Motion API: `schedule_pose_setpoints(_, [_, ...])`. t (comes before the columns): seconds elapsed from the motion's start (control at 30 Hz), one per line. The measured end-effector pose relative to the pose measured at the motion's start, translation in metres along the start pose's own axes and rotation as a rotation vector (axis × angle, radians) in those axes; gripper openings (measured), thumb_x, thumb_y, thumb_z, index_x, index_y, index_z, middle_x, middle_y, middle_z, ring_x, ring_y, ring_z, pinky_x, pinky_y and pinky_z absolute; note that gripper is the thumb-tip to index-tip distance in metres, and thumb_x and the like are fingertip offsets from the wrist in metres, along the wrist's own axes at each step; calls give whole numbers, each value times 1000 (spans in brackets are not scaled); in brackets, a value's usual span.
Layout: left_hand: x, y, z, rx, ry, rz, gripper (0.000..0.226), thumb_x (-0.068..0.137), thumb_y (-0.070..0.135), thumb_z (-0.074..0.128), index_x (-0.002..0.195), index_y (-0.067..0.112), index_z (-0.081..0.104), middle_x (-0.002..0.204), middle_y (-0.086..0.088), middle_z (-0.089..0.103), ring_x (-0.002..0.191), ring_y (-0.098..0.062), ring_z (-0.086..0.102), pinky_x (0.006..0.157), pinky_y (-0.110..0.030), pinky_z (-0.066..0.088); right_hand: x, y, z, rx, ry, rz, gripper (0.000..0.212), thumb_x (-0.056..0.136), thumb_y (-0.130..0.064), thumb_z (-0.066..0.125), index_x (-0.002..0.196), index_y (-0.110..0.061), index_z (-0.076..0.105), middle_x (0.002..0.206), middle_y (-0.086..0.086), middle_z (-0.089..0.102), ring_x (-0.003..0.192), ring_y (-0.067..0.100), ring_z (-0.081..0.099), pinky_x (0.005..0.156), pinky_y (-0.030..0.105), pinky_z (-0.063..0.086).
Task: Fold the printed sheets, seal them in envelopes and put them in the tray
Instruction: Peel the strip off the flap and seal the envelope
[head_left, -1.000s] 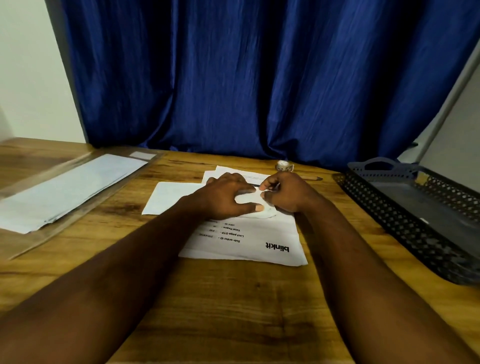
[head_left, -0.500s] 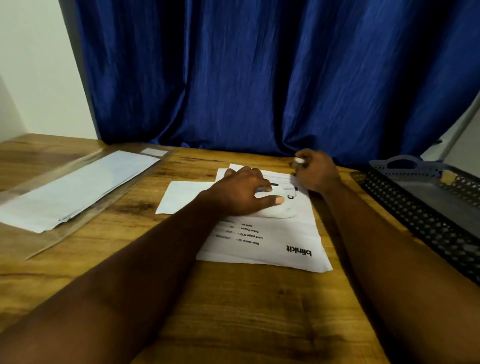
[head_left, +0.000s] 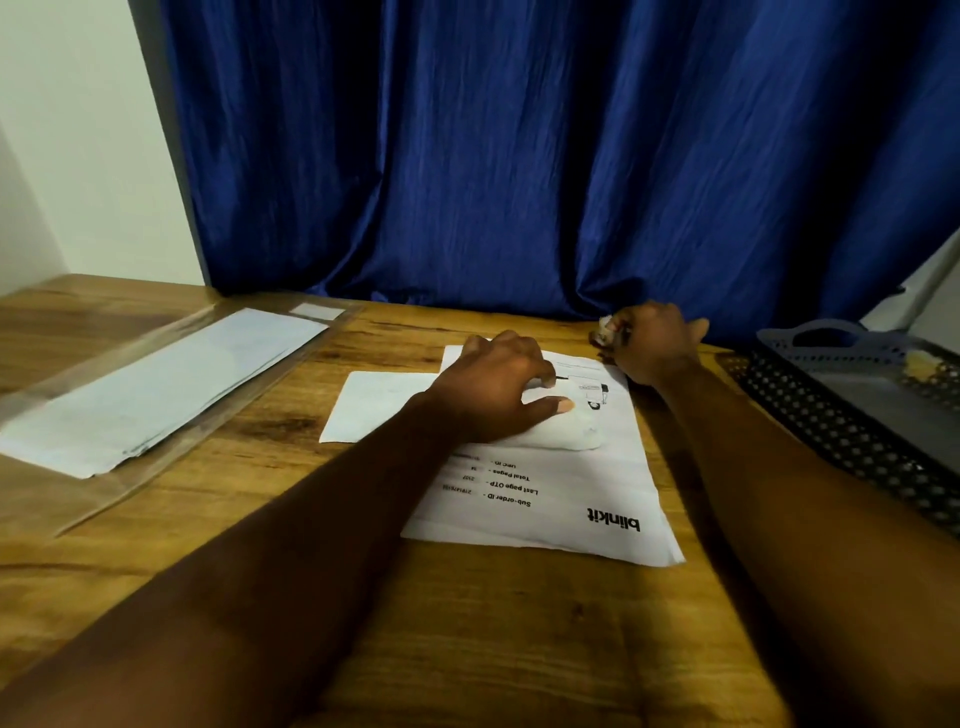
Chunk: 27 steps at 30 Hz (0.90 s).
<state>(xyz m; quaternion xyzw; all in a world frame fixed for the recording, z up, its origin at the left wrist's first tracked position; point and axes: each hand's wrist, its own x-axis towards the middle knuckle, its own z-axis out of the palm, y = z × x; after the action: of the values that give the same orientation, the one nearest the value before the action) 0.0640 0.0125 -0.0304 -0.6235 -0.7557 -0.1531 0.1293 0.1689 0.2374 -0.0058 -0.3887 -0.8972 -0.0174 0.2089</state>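
The envelope (head_left: 569, 439) is being pinned on the printed sheet (head_left: 571, 499), mid-table, under the left hand (head_left: 498, 387), fingertips down. A tape roll (head_left: 604, 332) is being gripped at the far edge by the right hand (head_left: 657, 345). The flap is best being held flat for taping.

The printed sheet (head_left: 597, 467) on the tabletop (head_left: 467, 623) bears the bold brand "blinkit" upside down to the viewer, with smaller lines: "Sub-order ID -", "Last page OTP -", "Total Pages -", "UPC ID -" — their figures too small to read.
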Motion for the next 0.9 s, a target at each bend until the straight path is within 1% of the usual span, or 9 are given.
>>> schedule_pose_setpoints(0.1, [1,1,-1,36,150,-43,47,100,59,55,137,31,61,140,7,56,133,-17,45,107,-47,30,-5,-3,-8,273,127,-53,13,91,-22,73,101,-27,77,115,0,69,113,26,59,100,53,42])
schedule_pose_setpoints(0.2, [0,2,-6,57,287,-105,57,96,42,67,149,30,49,147,3,49,133,-22,45,109,-52,35,-25,-19,-27,571,67,-65,6,93,-23,76,96,-20,80,101,-4,74,97,18,66,91,25,50])
schedule_pose_setpoints(0.3, [-3,-1,-10,66,354,-117,70,89,37,75,152,30,47,146,2,49,134,-21,46,111,-50,34,-56,-35,-31,764,-168,-129,12,91,-13,78,84,-22,81,95,2,80,94,22,74,96,43,60])
schedule_pose_setpoints(0.37, [-4,-4,-11,72,350,-83,65,84,38,80,145,33,57,145,4,52,135,-19,46,111,-50,31,-72,-37,-27,788,-244,-173,20,91,-8,79,79,-25,80,92,5,80,90,29,75,87,48,62])
schedule_pose_setpoints(0.43, [-5,-4,-11,82,334,-35,55,81,41,82,134,36,67,142,7,55,136,-17,46,111,-50,27,-80,-37,-28,834,-242,-205,16,92,-6,78,83,-20,80,89,4,78,82,15,73,73,25,59])
schedule_pose_setpoints(0.5, [-5,-3,-11,97,328,1,45,80,45,84,124,39,73,136,10,59,134,-15,47,111,-49,24,-84,-38,-31,860,-226,-248,13,92,-6,78,86,-17,80,87,-5,77,78,-5,68,70,8,49])
schedule_pose_setpoints(0.67, [-4,-4,-15,87,382,-28,36,81,40,84,115,34,79,120,15,69,124,-9,54,110,-44,22,-81,-44,-26,878,-189,-312,21,90,-11,81,81,-30,79,89,-11,79,92,8,73,92,29,56])
schedule_pose_setpoints(0.77, [-5,-6,-15,71,428,-59,32,78,38,85,109,31,80,115,14,72,119,-9,56,110,-44,21,-76,-42,-26,950,-133,-246,17,94,-13,78,104,-27,77,101,-9,76,97,7,69,94,28,55])
schedule_pose_setpoints(0.9, [-6,-5,-14,57,474,-100,29,81,39,83,109,31,79,114,15,73,116,-8,59,111,-44,21,-69,-34,-29,1113,-115,-42,29,95,-9,74,123,-16,73,115,8,76,111,24,71,104,35,57])
